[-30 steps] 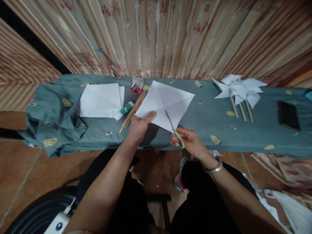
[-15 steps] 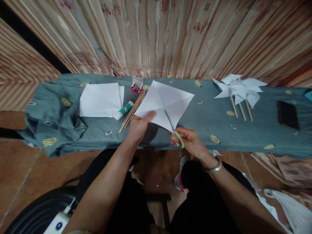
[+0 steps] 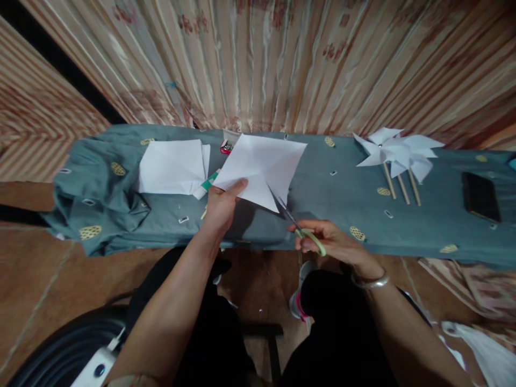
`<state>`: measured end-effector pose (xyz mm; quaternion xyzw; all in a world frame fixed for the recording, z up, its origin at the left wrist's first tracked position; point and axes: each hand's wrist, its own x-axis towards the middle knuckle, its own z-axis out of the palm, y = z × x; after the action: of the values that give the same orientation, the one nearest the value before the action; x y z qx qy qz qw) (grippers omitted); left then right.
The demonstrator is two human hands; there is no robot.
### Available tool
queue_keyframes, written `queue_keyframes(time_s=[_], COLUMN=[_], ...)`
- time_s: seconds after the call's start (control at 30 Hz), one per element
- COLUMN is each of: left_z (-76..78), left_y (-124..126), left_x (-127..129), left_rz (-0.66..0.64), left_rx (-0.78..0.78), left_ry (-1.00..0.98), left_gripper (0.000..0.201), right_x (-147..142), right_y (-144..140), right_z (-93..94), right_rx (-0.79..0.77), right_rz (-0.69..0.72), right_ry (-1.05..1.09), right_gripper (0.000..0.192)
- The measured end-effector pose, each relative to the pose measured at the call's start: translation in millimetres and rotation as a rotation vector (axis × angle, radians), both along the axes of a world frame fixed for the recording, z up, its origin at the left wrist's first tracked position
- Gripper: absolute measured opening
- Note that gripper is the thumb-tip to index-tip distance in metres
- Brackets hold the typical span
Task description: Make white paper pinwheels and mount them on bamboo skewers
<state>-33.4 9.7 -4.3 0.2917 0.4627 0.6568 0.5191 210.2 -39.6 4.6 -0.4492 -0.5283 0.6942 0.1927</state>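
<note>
My left hand (image 3: 224, 205) pinches a square sheet of white paper (image 3: 262, 164) near its left corner, thumb on top. The sheet has crease lines and a slit running in from its near corner, with the two sides of the slit apart. My right hand (image 3: 322, 239) is closed around the green handles of a pair of scissors (image 3: 308, 239). The scissor blades point up and left, their tips at the slit's right side. Beneath the sheet's left side, a green and white glue stick (image 3: 207, 184) and some thin wooden sticks are mostly hidden.
A stack of white paper (image 3: 171, 166) lies to the left. Behind the held sheet is a small red box (image 3: 226, 147) with metal bits. On the right are several white paper pinwheels (image 3: 397, 150) on sticks and a black phone (image 3: 480, 196). A striped curtain (image 3: 258, 64) hangs behind the cloth-covered table.
The scissors have come out of the slit, and my right hand has moved right and down with them. The sheet has shifted left in my left hand, covering more of the sticks and box.
</note>
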Motion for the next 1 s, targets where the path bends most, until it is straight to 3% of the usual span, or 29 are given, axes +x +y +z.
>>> queue_keyframes(time_s=[0.1,0.23,0.33,0.47,0.57,0.77,1.0], left_z=[-0.1,-4.7,-7.9,-9.7,-10.5,-7.7,-3.6], left_y=[0.0,-3.6,-8.1,-13.2,-14.4,-13.9,-16.3], left_x=[-5.4,-4.5,-0.3,3.5,4.7,8.7,16.9], left_rz=[0.022,0.011,-0.107,-0.310,-0.386,-0.346,-0.333], left_rx=[-0.005,-0.050,-0.075,-0.068,-0.090,-0.095,-0.066], left_ry=[0.019,0.118,0.241,0.393,0.448,0.301,0.107], left_gripper=[0.039,0.032,0.034,0.030,0.027,0.029,0.045], right_x=[24.3,35.1,27.7,14.0,3.3,-12.8,-10.6], right_y=[6.2,16.7,25.5,35.3,38.8,40.0,48.0], right_z=[6.4,7.4,4.1,-1.4,-5.5,-9.2,-8.7], right_rx=[0.017,0.212,0.249,0.240,0.238,0.177,0.258], right_rz=[-0.011,-0.347,-0.525,-0.553,-0.537,-0.538,-0.819], right_ry=[-0.035,0.014,0.097,0.101,0.078,0.126,0.264], right_gripper=[0.058,0.062,0.063,0.063,0.051,0.037,0.026])
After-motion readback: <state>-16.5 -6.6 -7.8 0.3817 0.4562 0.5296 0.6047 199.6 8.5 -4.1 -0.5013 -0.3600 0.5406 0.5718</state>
